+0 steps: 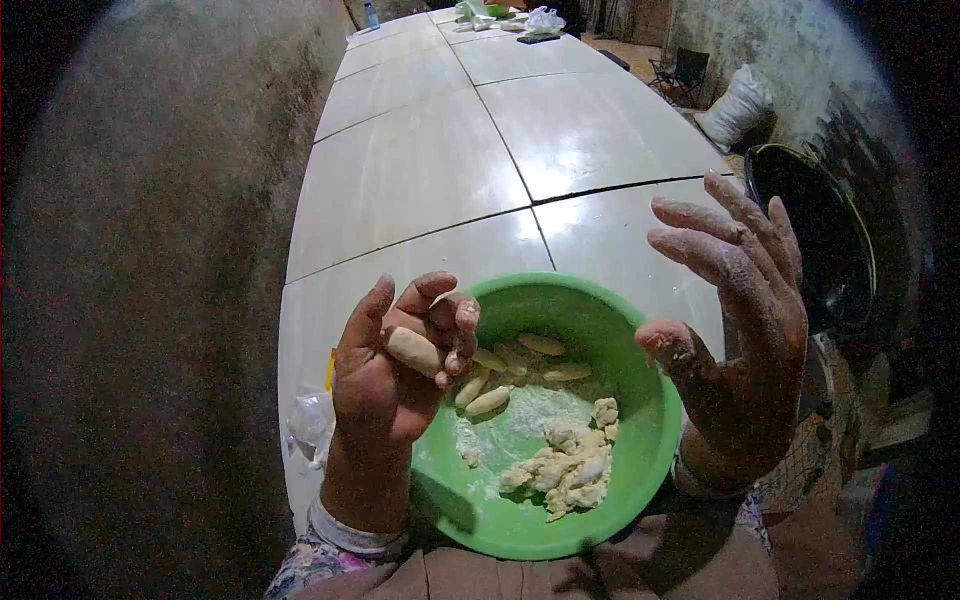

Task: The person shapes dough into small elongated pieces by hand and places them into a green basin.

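Observation:
A short roll of pale dough lies across the palm side of my left hand, with the fingers curled around it. My right hand is raised at the right, fingers spread and dusted with flour, holding nothing. Below and between both hands is a green basin. Inside it, several shaped dough pieces rest toward the back left, on loose white flour. A rough, crumbly lump of dough sits at the front right of the basin. My left fingers hide part of the basin's left rim.
The basin stands at the near end of a long white tiled table. A clear plastic bag is by the left edge. Plastic bags lie at the far end. A dark tub and a white sack stand to the right.

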`<state>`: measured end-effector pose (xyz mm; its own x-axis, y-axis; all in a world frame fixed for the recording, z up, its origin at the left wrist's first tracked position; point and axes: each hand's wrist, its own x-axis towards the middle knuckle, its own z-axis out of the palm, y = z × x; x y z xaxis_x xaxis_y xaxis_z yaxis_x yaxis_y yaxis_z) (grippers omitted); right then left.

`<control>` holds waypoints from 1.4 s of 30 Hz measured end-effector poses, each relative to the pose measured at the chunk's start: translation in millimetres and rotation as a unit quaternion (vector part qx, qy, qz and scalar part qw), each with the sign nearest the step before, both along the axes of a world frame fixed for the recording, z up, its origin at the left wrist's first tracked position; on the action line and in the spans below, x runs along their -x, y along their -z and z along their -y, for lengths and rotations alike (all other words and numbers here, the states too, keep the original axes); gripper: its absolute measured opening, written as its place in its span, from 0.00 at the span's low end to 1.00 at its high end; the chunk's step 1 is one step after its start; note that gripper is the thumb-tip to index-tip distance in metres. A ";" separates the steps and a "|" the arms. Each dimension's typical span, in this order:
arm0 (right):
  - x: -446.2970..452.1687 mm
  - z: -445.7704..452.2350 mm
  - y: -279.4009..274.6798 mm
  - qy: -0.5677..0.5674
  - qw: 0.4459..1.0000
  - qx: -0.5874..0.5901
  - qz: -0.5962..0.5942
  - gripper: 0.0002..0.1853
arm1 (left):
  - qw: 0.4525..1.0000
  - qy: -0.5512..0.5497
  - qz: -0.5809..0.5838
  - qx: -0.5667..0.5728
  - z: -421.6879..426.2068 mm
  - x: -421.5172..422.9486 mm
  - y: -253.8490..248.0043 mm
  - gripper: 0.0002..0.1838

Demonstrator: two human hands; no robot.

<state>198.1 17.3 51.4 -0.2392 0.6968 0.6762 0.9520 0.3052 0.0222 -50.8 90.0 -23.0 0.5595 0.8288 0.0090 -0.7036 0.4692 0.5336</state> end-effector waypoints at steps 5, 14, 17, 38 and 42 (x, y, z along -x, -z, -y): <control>4.7 -0.9 0.5 -0.007 1.000 -0.002 -0.012 0.34 | 1.000 -0.011 0.002 0.027 1.0 2.7 1.6 0.26; 3.3 0.3 -0.3 -0.022 1.000 0.011 -0.013 0.33 | 0.997 -0.046 0.012 0.069 7.1 2.6 -0.3 0.25; 6.1 1.6 -2.2 -0.023 1.000 0.013 -0.011 0.32 | 0.996 -0.046 0.020 0.067 4.8 5.6 1.2 0.24; 22.5 12.9 1.1 -0.068 0.998 -0.013 -0.007 0.26 | 0.998 -0.054 0.028 -0.029 22.9 13.7 16.2 0.25; 25.5 22.3 -3.8 -0.105 0.993 -0.026 -0.035 0.22 | 0.994 -0.094 -0.012 -0.051 26.6 12.6 14.0 0.26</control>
<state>172.6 -5.0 55.3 -0.3273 0.5996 0.7303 0.8670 0.4978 -0.0201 -63.4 63.4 -37.1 0.3965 0.9139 0.0866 -0.7601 0.2740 0.5892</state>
